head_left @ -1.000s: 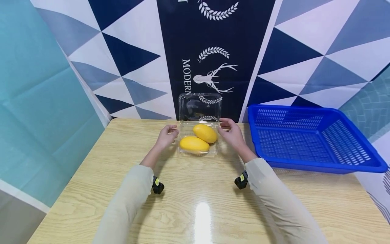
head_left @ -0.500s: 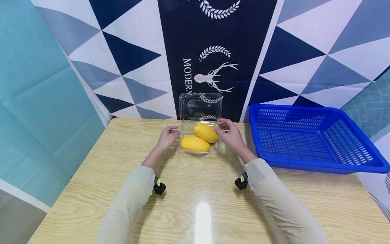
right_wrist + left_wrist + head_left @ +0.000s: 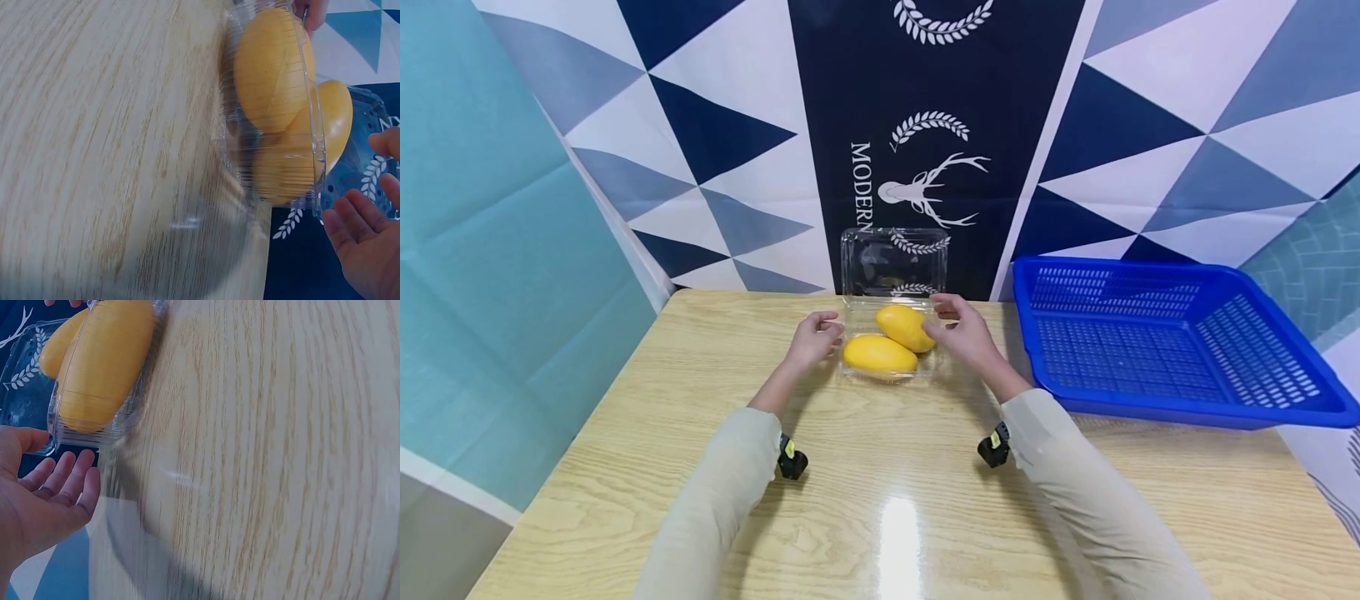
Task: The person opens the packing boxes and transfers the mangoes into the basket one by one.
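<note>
A clear plastic clamshell box (image 3: 928,367) stands at the back of the table with its lid (image 3: 868,265) raised against the wall cloth. Two yellow mangoes lie inside: a front mango (image 3: 878,354) and a back mango (image 3: 898,325) set at a slant. My left hand (image 3: 812,340) is beside the box's left wall, fingers loosely bent, thumb close to the rim in the left wrist view. At the right wall is my right hand (image 3: 966,335), its thumb overlapping the back mango in the head view. In the right wrist view its relaxed fingers (image 3: 353,219) lie close to the box rim, holding nothing.
A blue plastic basket (image 3: 1150,410) stands on the table's right side, near my right forearm. Behind the wooden table (image 3: 820,517) hangs a patterned cloth (image 3: 752,125). A teal cloth (image 3: 490,250) covers the left side.
My right hand has shifted slightly left, its thumb now over the back mango's right end. My left hand has drawn marginally nearer the box. The mangoes and the raised lid stay put.
</note>
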`<state>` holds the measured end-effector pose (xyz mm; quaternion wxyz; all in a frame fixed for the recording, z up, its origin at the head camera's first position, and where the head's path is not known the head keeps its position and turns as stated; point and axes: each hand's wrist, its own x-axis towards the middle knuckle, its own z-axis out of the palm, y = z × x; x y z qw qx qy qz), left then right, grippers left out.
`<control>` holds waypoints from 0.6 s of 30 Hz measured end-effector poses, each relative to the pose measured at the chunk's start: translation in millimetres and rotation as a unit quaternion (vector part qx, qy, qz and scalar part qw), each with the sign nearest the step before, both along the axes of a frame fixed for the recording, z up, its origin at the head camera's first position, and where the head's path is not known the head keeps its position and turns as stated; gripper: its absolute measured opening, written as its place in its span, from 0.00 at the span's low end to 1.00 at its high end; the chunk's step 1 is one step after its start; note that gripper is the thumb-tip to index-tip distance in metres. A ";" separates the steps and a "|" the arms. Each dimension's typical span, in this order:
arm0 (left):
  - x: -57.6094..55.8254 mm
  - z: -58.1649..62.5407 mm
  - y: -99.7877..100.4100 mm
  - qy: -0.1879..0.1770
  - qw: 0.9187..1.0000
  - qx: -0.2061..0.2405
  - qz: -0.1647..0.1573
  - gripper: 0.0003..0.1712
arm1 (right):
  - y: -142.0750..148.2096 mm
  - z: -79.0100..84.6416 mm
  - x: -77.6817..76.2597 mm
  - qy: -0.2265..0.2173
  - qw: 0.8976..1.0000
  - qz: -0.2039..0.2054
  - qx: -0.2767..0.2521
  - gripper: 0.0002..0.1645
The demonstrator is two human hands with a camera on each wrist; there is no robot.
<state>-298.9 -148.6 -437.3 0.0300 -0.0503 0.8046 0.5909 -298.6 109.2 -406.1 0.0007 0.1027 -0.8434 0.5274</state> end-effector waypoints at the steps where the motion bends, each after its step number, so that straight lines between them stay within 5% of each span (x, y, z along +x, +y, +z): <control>1: -0.1 0.1 0.4 0.000 1.000 0.002 0.000 0.25 | -0.4 -0.4 -0.4 -0.002 1.000 0.001 0.004 0.31; 18: -0.7 -3.1 2.5 -0.023 1.000 0.003 0.003 0.25 | -9.1 -1.8 -0.8 0.004 0.999 0.031 0.034 0.33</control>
